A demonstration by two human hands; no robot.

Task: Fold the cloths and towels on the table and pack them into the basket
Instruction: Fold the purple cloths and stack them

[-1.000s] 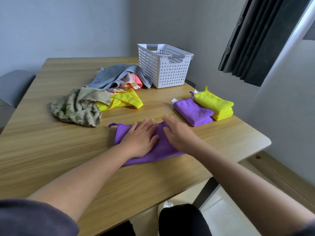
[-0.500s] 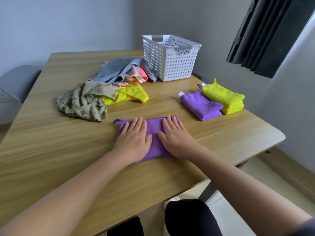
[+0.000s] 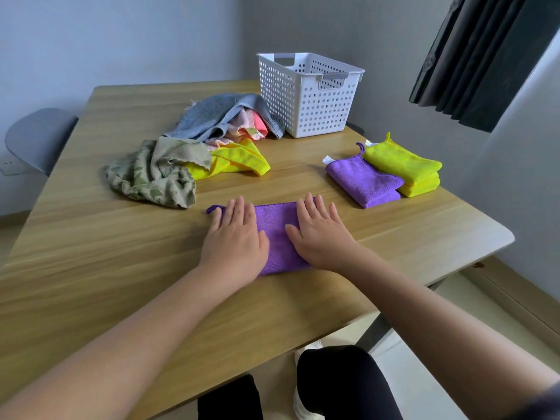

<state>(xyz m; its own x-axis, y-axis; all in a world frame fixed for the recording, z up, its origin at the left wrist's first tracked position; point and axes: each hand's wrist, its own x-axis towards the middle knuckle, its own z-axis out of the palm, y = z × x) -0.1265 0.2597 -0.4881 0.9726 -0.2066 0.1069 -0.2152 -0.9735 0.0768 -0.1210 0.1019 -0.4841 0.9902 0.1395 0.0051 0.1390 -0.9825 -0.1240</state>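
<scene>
1. Head view is showing both hands lying flat on the purple cloth (image 3: 274, 234), which is resting as a folded strip on the table (image 3: 91, 268) near its front edge.
2. The left hand (image 3: 235, 237) is pressing the end by the hanging loop and the right hand (image 3: 321, 234) is pressing the other end. Fingers are straight and neither hand is gripping anything.
3. A second ago the hands were almost touching over the cloth's middle. Now they are sitting apart with bare purple showing between them, so they are evidently smoothing outward.
4. That is suggesting the fold is being flattened, and another fold is probably coming to match the folded purple cloth (image 3: 363, 180) beside the folded yellow cloths (image 3: 403, 168).
5. The basket (image 3: 306, 107) is standing at the far side, well apart from the hands. The grey towel (image 3: 212, 116), patterned cloth (image 3: 151, 177) and loose yellow cloth (image 3: 236, 162) are still waiting unfolded, so much of the task is remaining.
</scene>
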